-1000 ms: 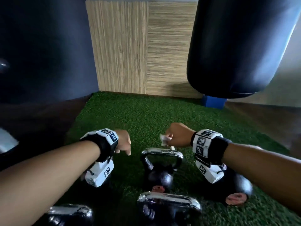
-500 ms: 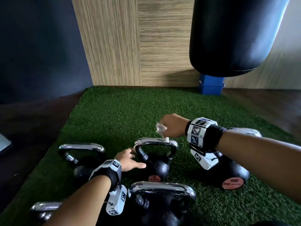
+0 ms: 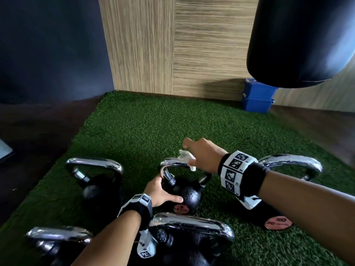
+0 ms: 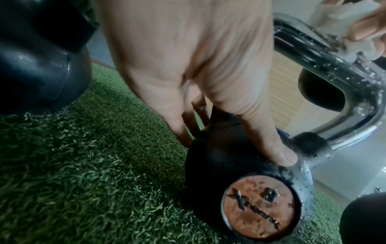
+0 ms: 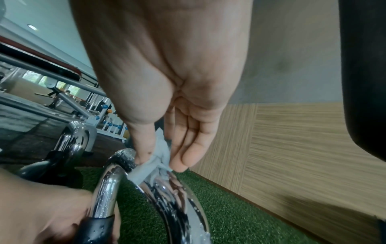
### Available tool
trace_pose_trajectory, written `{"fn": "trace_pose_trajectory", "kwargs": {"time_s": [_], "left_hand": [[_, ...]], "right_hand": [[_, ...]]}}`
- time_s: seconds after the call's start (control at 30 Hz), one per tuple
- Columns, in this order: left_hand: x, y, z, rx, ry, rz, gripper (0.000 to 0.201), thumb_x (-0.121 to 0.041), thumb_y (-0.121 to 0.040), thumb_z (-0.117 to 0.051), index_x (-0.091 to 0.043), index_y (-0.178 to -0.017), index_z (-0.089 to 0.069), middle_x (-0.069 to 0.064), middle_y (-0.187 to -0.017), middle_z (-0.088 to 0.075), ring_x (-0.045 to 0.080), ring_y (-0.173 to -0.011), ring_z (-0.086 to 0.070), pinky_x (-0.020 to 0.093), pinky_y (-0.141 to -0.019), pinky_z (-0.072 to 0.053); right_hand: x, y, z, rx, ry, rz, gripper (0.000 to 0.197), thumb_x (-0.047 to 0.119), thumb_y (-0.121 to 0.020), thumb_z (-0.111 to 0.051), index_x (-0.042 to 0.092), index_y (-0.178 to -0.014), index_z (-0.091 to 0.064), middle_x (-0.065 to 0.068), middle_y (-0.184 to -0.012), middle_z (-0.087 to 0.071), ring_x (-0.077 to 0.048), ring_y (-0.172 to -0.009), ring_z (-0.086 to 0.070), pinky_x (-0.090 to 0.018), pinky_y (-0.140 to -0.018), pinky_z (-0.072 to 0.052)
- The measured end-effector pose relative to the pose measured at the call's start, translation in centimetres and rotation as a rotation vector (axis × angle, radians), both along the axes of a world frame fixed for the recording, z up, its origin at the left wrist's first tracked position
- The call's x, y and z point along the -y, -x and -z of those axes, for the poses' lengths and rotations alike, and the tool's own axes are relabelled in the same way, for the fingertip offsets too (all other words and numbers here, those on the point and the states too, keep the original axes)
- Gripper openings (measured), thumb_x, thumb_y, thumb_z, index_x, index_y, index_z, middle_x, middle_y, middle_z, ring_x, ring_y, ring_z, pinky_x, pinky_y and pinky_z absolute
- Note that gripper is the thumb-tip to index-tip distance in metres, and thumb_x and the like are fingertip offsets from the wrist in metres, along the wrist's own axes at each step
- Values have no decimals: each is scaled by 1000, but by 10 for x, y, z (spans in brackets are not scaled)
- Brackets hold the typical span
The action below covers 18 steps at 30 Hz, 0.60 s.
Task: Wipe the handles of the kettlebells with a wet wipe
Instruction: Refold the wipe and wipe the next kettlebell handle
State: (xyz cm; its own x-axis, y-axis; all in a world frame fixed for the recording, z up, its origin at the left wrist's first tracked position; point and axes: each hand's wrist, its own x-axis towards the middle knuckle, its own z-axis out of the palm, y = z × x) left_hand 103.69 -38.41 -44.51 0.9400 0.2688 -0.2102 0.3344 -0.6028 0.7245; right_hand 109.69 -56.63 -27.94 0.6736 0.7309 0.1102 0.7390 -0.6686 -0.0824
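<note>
Where the head view shows only knuckles, the wrist views show the right hand (image 5: 167,74) pinching the wet wipe (image 5: 154,160) on the handle (image 5: 108,184), and the left hand (image 4: 188,66) clasping the kettlebell (image 4: 208,173).

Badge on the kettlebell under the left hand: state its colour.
The badge is reddish-brown with dark markings, clearest in the left wrist view.

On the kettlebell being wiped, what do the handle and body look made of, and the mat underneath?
Handle: polished chrome-like metal, mirror reflections and water beads. Body: black, matte, pebbled; likely coated cast iron, though unsure. Mat: green artificial turf, curly plastic-looking blades.
</note>
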Motion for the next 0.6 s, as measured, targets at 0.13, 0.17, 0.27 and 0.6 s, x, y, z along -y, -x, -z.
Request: {"fn": "trace_pose_trajectory", "kwargs": {"time_s": [0.13, 0.17, 0.27, 0.6], "left_hand": [[-2, 0, 3, 51, -28, -16, 112, -64, -39, -95, -20, -135, -57, -2, -133, -65, 18, -126, -59, 27, -107, -47], [-2, 1, 4, 68, -29, -19, 111, -67, -36, -94, -22, -131, -59, -4, -128, -67, 17, -123, -61, 25, -103, -48], [-2, 3, 7, 105, -30, -30, 112, -75, -29, -89, -26, -126, -60, -7, -121, -69, 15, -116, -65, 22, -98, -49], [0, 2, -2, -28, -76, -38, 98, -72, -39, -90, -30, -119, -53, -10, -112, -60, 17, -119, -62, 19, -91, -43]], "right_hand": [[-5, 2, 4, 10, -11, -62, 34, 28, -93, -69, 13, -122, -63, -7, -103, -73, -20, -87, -71, -32, -74, -60], [-5, 3, 4, -6, -18, -68, 33, 29, -93, -69, 13, -121, -65, -7, -105, -73, -20, -89, -72, -34, -78, -61], [-3, 5, 3, -42, -4, -50, 30, 29, -94, -68, 10, -116, -71, -6, -105, -72, -18, -91, -72, -32, -81, -61], [-8, 16, 8, -14, 125, 14, 17, 12, -100, -57, 5, -112, -67, -3, -99, -63, -10, -78, -62, -17, -71, -51]]}}
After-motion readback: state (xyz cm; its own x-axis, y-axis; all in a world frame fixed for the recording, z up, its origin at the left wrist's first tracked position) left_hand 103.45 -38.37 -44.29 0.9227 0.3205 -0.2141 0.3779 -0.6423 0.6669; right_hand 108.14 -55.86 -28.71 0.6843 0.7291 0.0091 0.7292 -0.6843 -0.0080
